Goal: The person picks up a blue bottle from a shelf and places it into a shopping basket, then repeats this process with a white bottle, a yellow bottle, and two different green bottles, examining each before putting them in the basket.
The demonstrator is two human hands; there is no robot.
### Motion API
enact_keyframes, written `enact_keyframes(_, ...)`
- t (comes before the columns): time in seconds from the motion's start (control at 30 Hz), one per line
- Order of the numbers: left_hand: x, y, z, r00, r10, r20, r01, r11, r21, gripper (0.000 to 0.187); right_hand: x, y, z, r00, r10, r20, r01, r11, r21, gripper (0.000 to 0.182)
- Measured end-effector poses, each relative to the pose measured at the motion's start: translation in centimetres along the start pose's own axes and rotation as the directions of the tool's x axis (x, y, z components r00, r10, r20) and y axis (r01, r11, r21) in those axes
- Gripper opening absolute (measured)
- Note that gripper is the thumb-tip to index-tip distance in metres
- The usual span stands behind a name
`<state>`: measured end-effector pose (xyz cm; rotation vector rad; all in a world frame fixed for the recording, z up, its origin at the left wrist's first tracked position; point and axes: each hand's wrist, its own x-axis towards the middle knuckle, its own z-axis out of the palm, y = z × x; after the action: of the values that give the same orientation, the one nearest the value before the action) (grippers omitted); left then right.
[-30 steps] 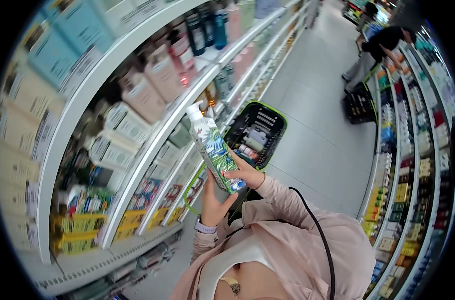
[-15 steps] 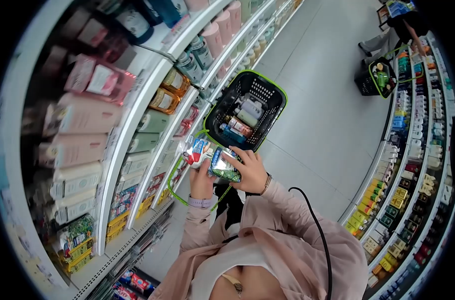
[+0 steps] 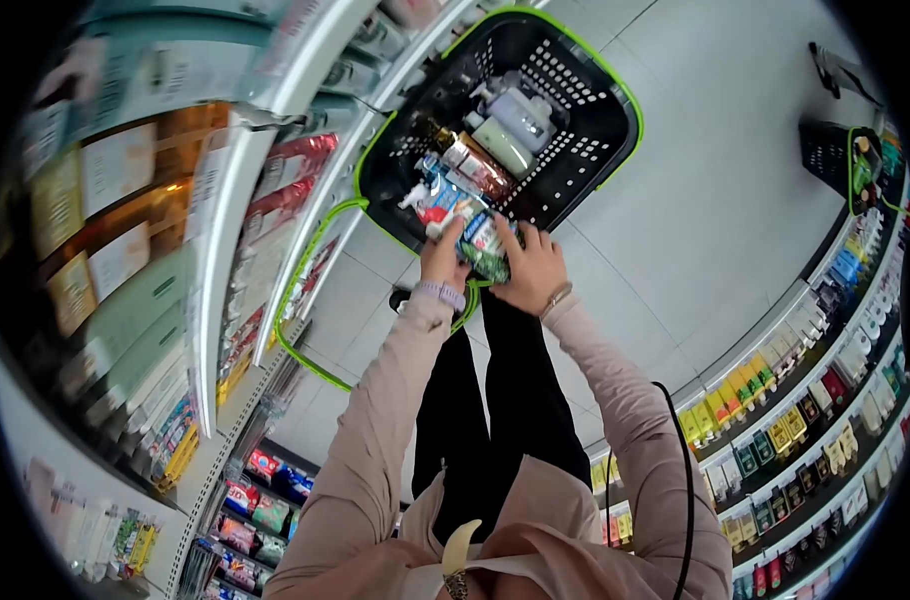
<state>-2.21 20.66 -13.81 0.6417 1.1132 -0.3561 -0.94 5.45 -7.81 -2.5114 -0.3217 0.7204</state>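
Note:
My left hand (image 3: 443, 258) is closed on a white and red pack (image 3: 440, 208) with blue print. Beside it my right hand (image 3: 531, 268) grips a green and blue pack (image 3: 483, 240). The two packs touch, held over the near edge of a black basket (image 3: 575, 150) with a green rim. Inside the basket lie a pale purple pump bottle (image 3: 518, 118), a pale green bottle (image 3: 503, 147) and a reddish bottle (image 3: 477, 166). A blue item beside them is partly covered by the packs.
Shelves of bottles (image 3: 135, 260) rise close on the left. A curved shelf (image 3: 775, 400) of small packages runs along the right. Another basket (image 3: 830, 155) stands at the upper right near a person's leg (image 3: 845, 72). The green handle (image 3: 285, 310) hangs at the left.
My hands and both packs have moved forward over the basket's near edge. The view has shifted down and closer, so the basket looks larger and my legs show.

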Motion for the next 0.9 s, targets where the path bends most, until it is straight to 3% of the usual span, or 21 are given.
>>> enact_keyframes(0.27, 13.9, -0.5, -1.1, 0.985, 0.052, -0.167, -0.034, 0.993, 0.11, 0.04, 10.7, 7.2, 9.3, 0.991, 0.055, 0.121, -0.045, 0.995, -0.086, 0.096)
enact_keyframes(0.37, 18.3, -1.8, -1.8, 0.973, 0.048, -0.227, -0.01, 0.986, 0.166, 0.037, 13.5, 9.2, 12.9, 0.972, 0.146, 0.182, -0.126, 0.985, -0.119, 0.099)
enact_keyframes(0.47, 21.6, -4.8, -3.1, 0.992, 0.088, -0.094, -0.075, 0.988, 0.137, 0.038, 15.0, 10.7, 16.0, 0.955, 0.251, 0.16, -0.218, 0.956, -0.197, 0.099)
enact_keyframes(0.53, 22.5, -6.4, -2.6, 0.992, 0.047, -0.119, -0.035, 0.994, 0.104, 0.031, 15.9, 11.0, 17.4, 0.961, 0.254, 0.114, -0.228, 0.953, -0.198, 0.097)
enact_keyframes(0.6, 22.8, -7.3, -2.8, 0.997, 0.064, 0.031, -0.066, 0.995, 0.076, 0.032, 16.5, 11.7, 18.5, 0.966, 0.231, 0.118, -0.184, 0.93, -0.318, 0.089)
enact_keyframes(0.67, 22.6, -7.5, -3.2, 0.998, 0.013, 0.067, -0.015, 0.999, 0.031, 0.033, 16.6, 12.5, 19.0, 0.979, 0.189, 0.076, -0.164, 0.952, -0.257, 0.085)
enact_keyframes(0.73, 21.8, -7.1, -3.1, 0.995, -0.1, -0.002, 0.099, 0.985, 0.144, 0.029, 16.8, 12.9, 19.6, 0.984, 0.178, 0.016, -0.165, 0.942, -0.292, 0.084)
enact_keyframes(0.8, 21.0, -6.8, -3.2, 0.98, -0.192, 0.056, 0.162, 0.926, 0.34, 0.036, 17.0, 13.1, 19.7, 0.975, 0.214, 0.066, -0.195, 0.955, -0.222, 0.081)
enact_keyframes(0.87, 20.3, -7.7, -3.6, 0.976, -0.217, -0.015, 0.193, 0.831, 0.522, 0.056, 16.9, 14.5, 21.6, 0.968, 0.217, 0.127, -0.177, 0.946, -0.272, 0.069)
enact_keyframes(0.9, 18.5, -7.1, -2.6, 0.978, -0.202, 0.051, 0.135, 0.801, 0.584, 0.051, 16.8, 14.4, 20.9, 0.926, 0.266, 0.267, -0.206, 0.951, -0.231, 0.064)
